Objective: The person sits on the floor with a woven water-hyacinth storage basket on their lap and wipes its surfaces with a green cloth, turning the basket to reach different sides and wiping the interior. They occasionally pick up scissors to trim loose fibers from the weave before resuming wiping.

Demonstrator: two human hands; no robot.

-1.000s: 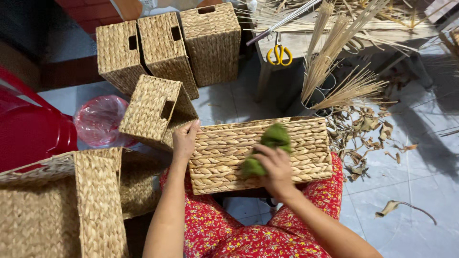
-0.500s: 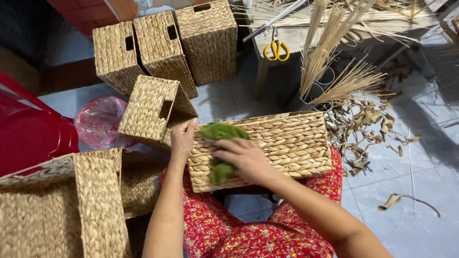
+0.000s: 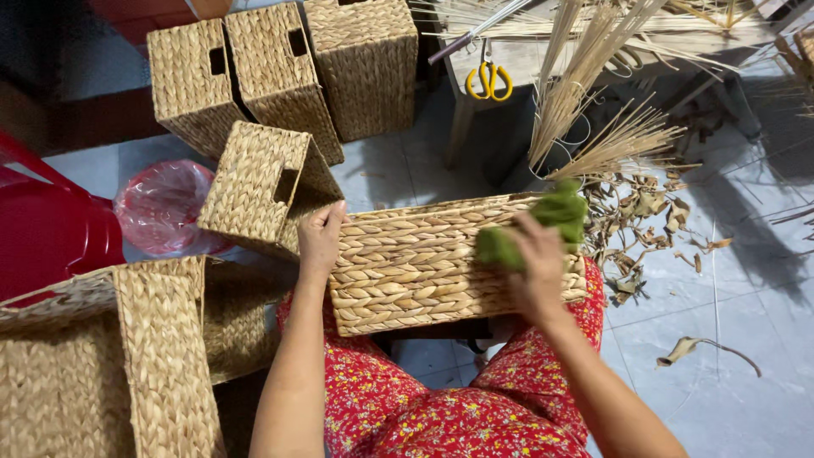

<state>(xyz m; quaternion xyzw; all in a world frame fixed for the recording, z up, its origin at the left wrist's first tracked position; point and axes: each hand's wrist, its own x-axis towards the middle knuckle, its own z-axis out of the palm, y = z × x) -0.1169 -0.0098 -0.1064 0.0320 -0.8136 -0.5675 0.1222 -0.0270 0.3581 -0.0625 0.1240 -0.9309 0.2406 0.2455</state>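
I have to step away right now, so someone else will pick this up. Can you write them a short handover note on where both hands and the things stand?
Left hand: grips the left end of the woven basket, steadying it on the lap.
Right hand: presses a green cloth on the basket's side, near its right end.
Nearby: more woven baskets on the floor ahead, yellow scissors on the low bench, dry scraps on the tiles to the right.
Done: cannot tell how much of the side has been wiped.
Left: probably the other faces, which are out of view.
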